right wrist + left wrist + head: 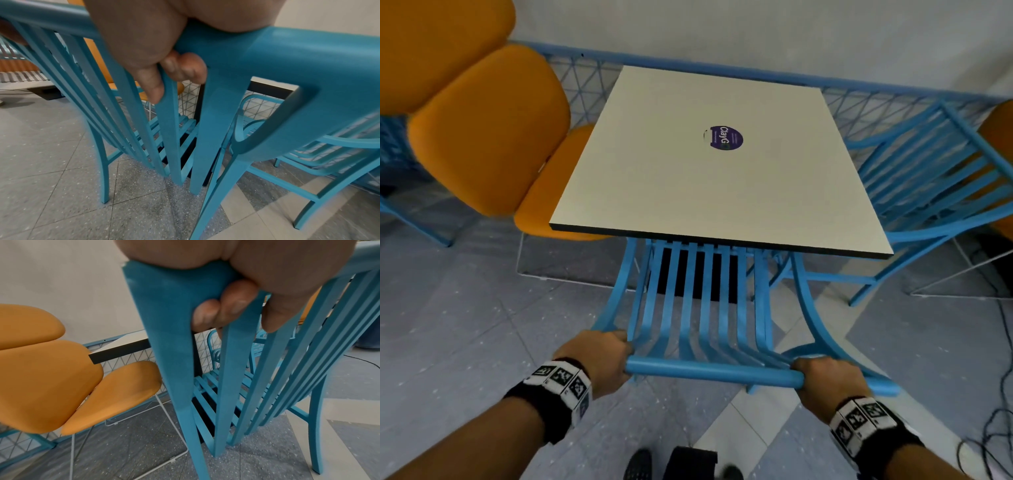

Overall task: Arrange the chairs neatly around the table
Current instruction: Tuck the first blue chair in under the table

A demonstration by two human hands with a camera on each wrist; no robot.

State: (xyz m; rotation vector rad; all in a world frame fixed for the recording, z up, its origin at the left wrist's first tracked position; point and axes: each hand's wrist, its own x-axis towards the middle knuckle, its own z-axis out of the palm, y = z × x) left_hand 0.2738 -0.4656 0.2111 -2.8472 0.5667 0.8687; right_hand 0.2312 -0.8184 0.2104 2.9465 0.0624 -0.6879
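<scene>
Blue slatted chair (pixel 698 308) stands at the near edge of the desk (pixel 654 164), its seat tucked under the desktop and its backrest toward the person. Left hand (pixel 599 356) grips the left end of the top rail (pixel 709 371); the left wrist view shows its fingers (pixel 236 303) curled under the rail and around the corner post, with the thumb on the near side. Right hand (pixel 825 380) grips the right end of the same rail; the right wrist view shows its fingers (pixel 185 66) curled under the rail between the last slat and the corner post. Both hands are closed around the rail.

Second blue chair (pixel 935 178), of the same slatted type, stands at the right side of the desk, with its seat partly under the desktop. Orange padded chair (pixel 493 137) stands at the left side of the desk, its seat pad reaching just under the desk edge. Round purple sticker (pixel 724 137) lies at the centre of the desktop. Blue mesh fence (pixel 571 78) runs along the wall behind the desk. Speckled grey floor (pixel 465 325) carries dark cables (pixel 996 425) at the right. Both wrists wear bands with black-and-white markers (pixel 561 377).
</scene>
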